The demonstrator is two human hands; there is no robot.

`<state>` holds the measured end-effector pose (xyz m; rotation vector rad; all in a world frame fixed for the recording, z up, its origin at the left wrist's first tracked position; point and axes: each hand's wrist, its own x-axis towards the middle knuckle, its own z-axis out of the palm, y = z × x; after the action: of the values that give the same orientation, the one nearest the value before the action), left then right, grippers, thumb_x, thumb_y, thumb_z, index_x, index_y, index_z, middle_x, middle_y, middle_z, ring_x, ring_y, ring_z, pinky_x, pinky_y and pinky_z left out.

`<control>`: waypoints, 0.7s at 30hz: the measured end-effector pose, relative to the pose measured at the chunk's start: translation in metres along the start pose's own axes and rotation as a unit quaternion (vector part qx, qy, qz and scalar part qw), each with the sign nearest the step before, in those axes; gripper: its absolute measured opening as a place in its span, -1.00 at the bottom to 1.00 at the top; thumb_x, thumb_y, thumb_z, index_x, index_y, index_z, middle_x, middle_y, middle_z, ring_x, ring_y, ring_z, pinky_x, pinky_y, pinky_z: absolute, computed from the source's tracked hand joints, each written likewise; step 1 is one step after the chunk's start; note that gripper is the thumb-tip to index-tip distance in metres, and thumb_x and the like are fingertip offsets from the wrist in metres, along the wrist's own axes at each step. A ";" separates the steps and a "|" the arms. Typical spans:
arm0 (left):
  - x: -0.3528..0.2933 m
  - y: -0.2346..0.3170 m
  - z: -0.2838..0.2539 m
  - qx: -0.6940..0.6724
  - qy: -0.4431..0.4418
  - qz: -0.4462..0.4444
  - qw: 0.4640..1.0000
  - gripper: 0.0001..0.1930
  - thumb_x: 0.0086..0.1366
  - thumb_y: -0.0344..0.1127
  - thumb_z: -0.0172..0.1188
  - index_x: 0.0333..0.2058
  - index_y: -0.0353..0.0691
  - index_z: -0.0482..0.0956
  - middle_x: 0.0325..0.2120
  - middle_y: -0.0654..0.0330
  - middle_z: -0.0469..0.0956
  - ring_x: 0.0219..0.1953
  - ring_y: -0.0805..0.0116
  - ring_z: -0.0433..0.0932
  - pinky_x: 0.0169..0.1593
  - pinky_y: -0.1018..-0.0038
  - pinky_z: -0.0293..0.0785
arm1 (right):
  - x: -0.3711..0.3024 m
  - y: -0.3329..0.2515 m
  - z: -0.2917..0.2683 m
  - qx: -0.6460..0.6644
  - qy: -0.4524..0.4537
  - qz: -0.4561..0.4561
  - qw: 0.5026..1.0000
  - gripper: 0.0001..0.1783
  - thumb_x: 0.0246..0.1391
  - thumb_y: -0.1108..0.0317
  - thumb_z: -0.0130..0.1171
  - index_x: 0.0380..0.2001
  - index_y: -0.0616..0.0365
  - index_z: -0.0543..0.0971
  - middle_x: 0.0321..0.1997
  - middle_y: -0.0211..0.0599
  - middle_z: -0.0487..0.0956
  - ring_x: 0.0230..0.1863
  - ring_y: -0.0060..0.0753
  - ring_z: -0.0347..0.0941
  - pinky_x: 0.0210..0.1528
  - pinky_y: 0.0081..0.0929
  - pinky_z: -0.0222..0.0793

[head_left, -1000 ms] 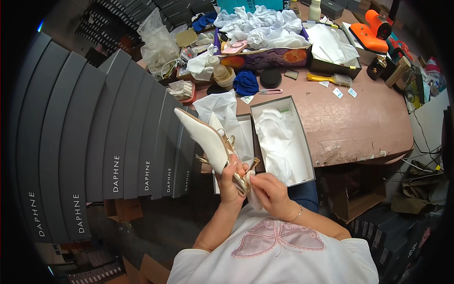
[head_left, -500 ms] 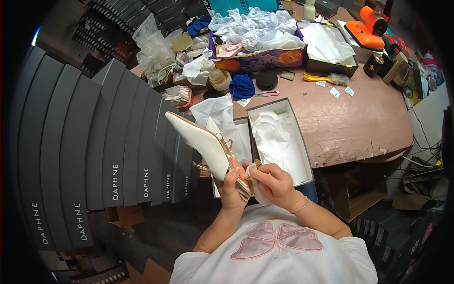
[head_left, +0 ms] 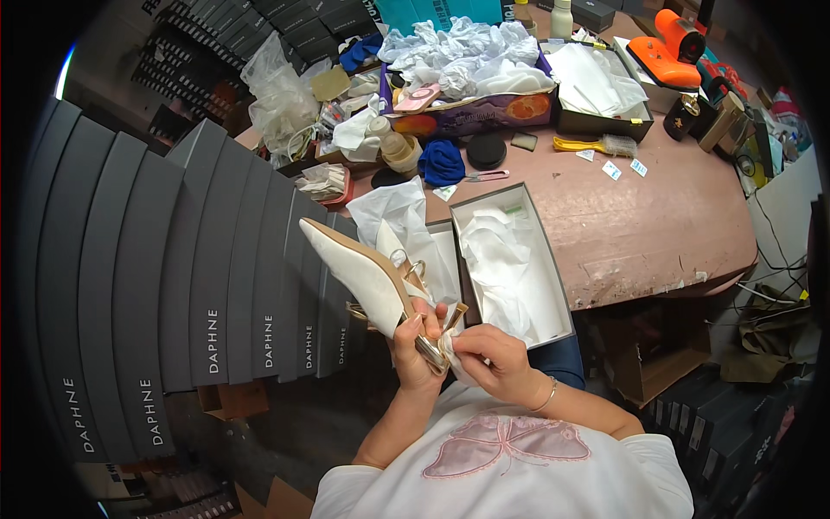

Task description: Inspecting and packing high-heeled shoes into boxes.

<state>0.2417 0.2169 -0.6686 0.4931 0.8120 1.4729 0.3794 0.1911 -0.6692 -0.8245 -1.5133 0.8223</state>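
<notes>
My left hand (head_left: 418, 353) grips a white pointed-toe shoe (head_left: 350, 266) around its back part. Its toe points up and left, and its tan sole shows along one side. A slim gold heel (head_left: 456, 317) sticks out near my fingers. With bent fingers, my right hand (head_left: 500, 362) pinches a crumpled white cloth (head_left: 469, 370) against the gold back of the shoe. Just beyond lies an open shoe box (head_left: 560, 298) with white tissue paper (head_left: 494, 259) in it. Another white pointed shape (head_left: 387, 238), perhaps a second shoe, is partly hidden behind the held one.
Tall stacks of dark grey boxes (head_left: 203, 259) rise on my left. Across the pink table (head_left: 640, 233) are a purple carton (head_left: 467, 117) heaped with crumpled paper, a yellow-handled brush (head_left: 588, 144), small scissors (head_left: 488, 176), a blue cloth (head_left: 442, 163) and an orange device (head_left: 666, 60).
The shoe has tilted, showing more of its sole and heel. My right hand and the cloth have shifted slightly down along its gold back part.
</notes>
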 end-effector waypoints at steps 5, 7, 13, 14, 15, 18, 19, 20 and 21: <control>0.001 -0.001 0.001 0.026 -0.009 0.008 1.000 -0.76 0.15 -0.14 0.13 -0.36 -0.16 0.37 -0.66 0.30 0.35 -0.22 0.37 0.45 0.10 0.44 0.31 | 0.009 0.007 -0.004 -0.028 0.010 -0.008 1.000 -0.74 -0.10 0.67 0.21 -0.27 0.24 0.58 -0.30 -0.21 0.58 -0.43 -0.41 0.50 -0.42 -0.56 0.41; 0.001 0.001 -0.003 -0.006 -0.018 -0.014 1.000 -0.75 0.14 -0.13 0.13 -0.36 -0.16 0.36 -0.67 0.30 0.35 -0.19 0.35 0.45 0.10 0.42 0.31 | -0.003 -0.004 -0.001 0.051 -0.015 0.058 0.997 -0.74 -0.09 0.67 0.21 -0.26 0.24 0.58 -0.30 -0.20 0.57 -0.43 -0.39 0.49 -0.43 -0.58 0.40; 0.000 0.005 0.009 0.002 -0.044 -0.012 0.999 -0.75 0.14 -0.13 0.13 -0.35 -0.16 0.35 -0.69 0.31 0.34 -0.21 0.40 0.43 0.13 0.44 0.29 | 0.009 0.000 -0.006 -0.001 0.023 0.012 1.000 -0.79 -0.05 0.62 0.19 -0.27 0.24 0.58 -0.34 -0.26 0.55 -0.40 -0.46 0.51 -0.38 -0.57 0.42; 0.000 0.004 0.005 -0.010 -0.056 -0.015 0.998 -0.75 0.15 -0.14 0.11 -0.34 -0.17 0.34 -0.62 0.29 0.37 -0.25 0.44 0.42 0.14 0.46 0.28 | 0.002 -0.009 -0.006 0.039 -0.007 0.064 0.997 -0.80 -0.04 0.61 0.19 -0.28 0.24 0.58 -0.35 -0.27 0.55 -0.41 -0.48 0.50 -0.38 -0.58 0.41; 0.002 0.008 0.005 -0.046 -0.066 -0.023 0.997 -0.74 0.14 -0.16 0.11 -0.31 -0.21 0.35 -0.59 0.28 0.37 -0.34 0.47 0.41 0.15 0.44 0.30 | -0.004 -0.016 -0.005 0.081 -0.036 0.114 0.990 -0.81 -0.03 0.61 0.18 -0.28 0.24 0.58 -0.36 -0.28 0.55 -0.41 -0.49 0.49 -0.38 -0.59 0.39; 0.011 0.012 0.007 -0.147 -0.090 -0.031 0.985 -0.60 0.12 -0.16 0.11 -0.14 -0.29 0.35 -0.37 0.23 0.43 -0.41 0.49 0.43 0.22 0.34 0.29 | -0.019 -0.010 -0.012 0.156 -0.125 0.201 0.959 -0.84 0.05 0.55 0.16 -0.26 0.25 0.59 -0.34 -0.33 0.55 -0.37 -0.60 0.46 -0.32 -0.64 0.36; 0.010 0.011 0.009 -0.146 -0.093 -0.042 0.984 -0.56 0.12 -0.14 0.12 -0.10 -0.29 0.35 -0.32 0.22 0.44 -0.37 0.47 0.43 0.22 0.32 0.28 | -0.023 -0.005 -0.011 0.155 -0.087 0.228 0.957 -0.83 0.08 0.53 0.16 -0.23 0.26 0.59 -0.33 -0.36 0.55 -0.35 -0.62 0.46 -0.30 -0.64 0.37; 0.008 0.011 0.013 -0.144 -0.097 -0.052 0.983 -0.53 0.11 -0.13 0.12 -0.06 -0.28 0.34 -0.27 0.22 0.44 -0.33 0.44 0.44 0.23 0.30 0.27 | -0.023 0.001 -0.013 0.228 -0.018 0.280 0.932 -0.81 0.11 0.52 0.15 -0.19 0.27 0.58 -0.32 -0.40 0.55 -0.32 -0.64 0.45 -0.26 -0.64 0.37; 0.007 0.010 0.015 -0.144 -0.099 -0.062 0.983 -0.49 0.10 -0.11 0.13 -0.03 -0.28 0.33 -0.22 0.21 0.45 -0.29 0.42 0.45 0.24 0.27 0.26 | -0.011 0.002 -0.017 0.297 0.049 0.331 0.894 -0.79 0.13 0.51 0.15 -0.15 0.27 0.58 -0.30 -0.43 0.55 -0.30 -0.66 0.44 -0.23 -0.65 0.37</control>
<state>0.2456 0.2273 -0.6529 0.3553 0.4551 1.3732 0.3971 0.1831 -0.6748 -0.8925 -0.7830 1.6194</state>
